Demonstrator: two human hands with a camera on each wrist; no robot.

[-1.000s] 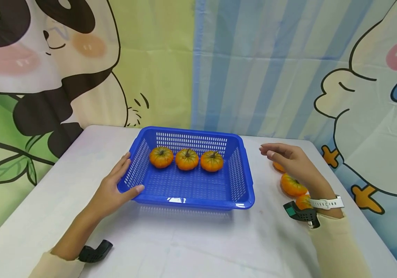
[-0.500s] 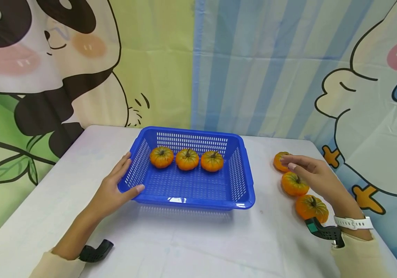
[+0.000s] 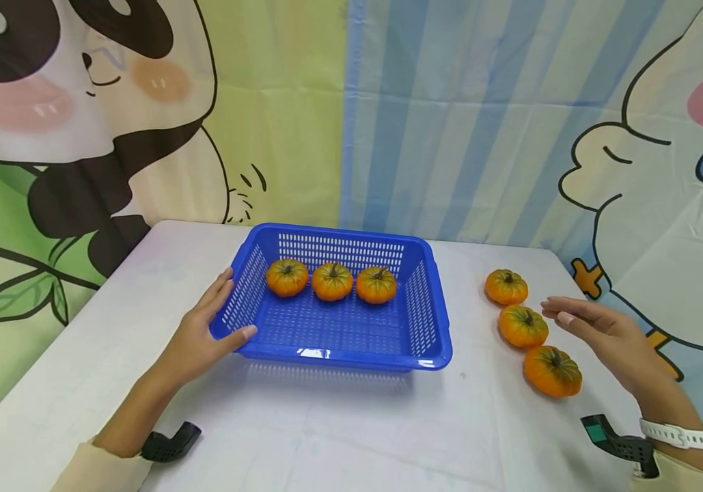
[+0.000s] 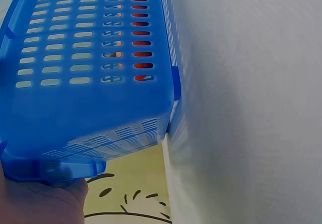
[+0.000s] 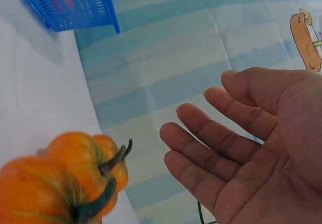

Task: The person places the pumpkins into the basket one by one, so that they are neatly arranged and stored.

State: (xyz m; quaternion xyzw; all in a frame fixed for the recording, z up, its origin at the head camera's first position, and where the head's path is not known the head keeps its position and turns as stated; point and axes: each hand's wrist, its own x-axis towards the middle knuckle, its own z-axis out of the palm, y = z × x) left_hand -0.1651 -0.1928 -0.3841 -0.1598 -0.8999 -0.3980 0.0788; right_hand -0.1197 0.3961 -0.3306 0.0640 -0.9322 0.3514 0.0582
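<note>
Three small orange pumpkins [image 3: 333, 281] sit in a row inside the blue basket [image 3: 341, 359], toward its back. My left hand [image 3: 194, 338] rests against the basket's left side, fingers along the outer wall and thumb by the front left corner; the left wrist view shows the hand [image 4: 45, 201] at the basket rim [image 4: 55, 169]. Right of the basket, three more pumpkins [image 3: 522, 326] form a slanting line on the table. My right hand [image 3: 618, 342] hovers just right of them, fingers relaxed and holding nothing; in the right wrist view the palm [image 5: 271, 163] faces the camera, pumpkins [image 5: 37, 189] at lower left.
The white table [image 3: 351, 430] extends around the basket and the pumpkins. A curtain [image 3: 437, 123] with cartoon animals hangs behind the table's back edge. Black devices [image 3: 171, 443] are strapped at both wrists, and a white band [image 3: 680, 434] circles the right one.
My right hand has moved right and toward the front, passing over the loose pumpkins and leaving all three uncovered. My left hand and the basket have stayed in place.
</note>
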